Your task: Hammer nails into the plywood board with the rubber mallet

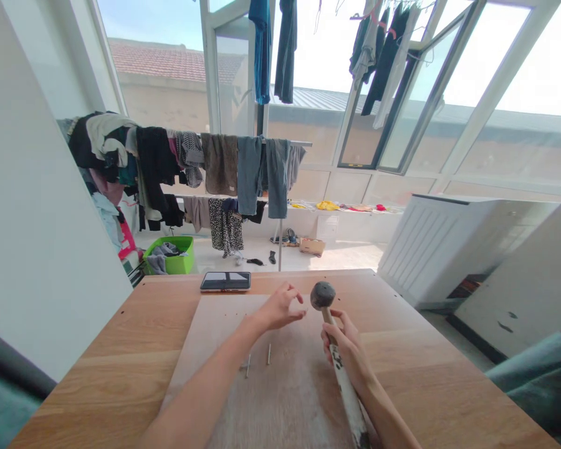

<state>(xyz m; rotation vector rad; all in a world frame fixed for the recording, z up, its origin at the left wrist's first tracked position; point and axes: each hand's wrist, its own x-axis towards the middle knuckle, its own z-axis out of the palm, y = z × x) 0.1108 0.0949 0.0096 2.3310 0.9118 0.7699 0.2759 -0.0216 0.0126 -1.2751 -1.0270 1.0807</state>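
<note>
My right hand [343, 337] is wrapped round the worn, pale handle of a rubber mallet [323, 295], whose dark head points up and away from me. Just left of the mallet head, my left hand [283, 307] hovers over a pale wooden board [271, 399]. Its fingers are bent and the thumb stands apart from them; I make out nothing held between them. Nearer to me, a nail [268, 354] is on the board, and a second nail [248, 366] shows beside my left forearm. The forearm hides part of the board.
The board rests on a wooden table [112, 349]. A phone [225, 281] lies near the table's far edge. Beyond stand a loaded clothes rack [303, 144], a green basket [182, 259] and a small cardboard box [311, 246]. A white ribbed cabinet [430, 243] is at the right.
</note>
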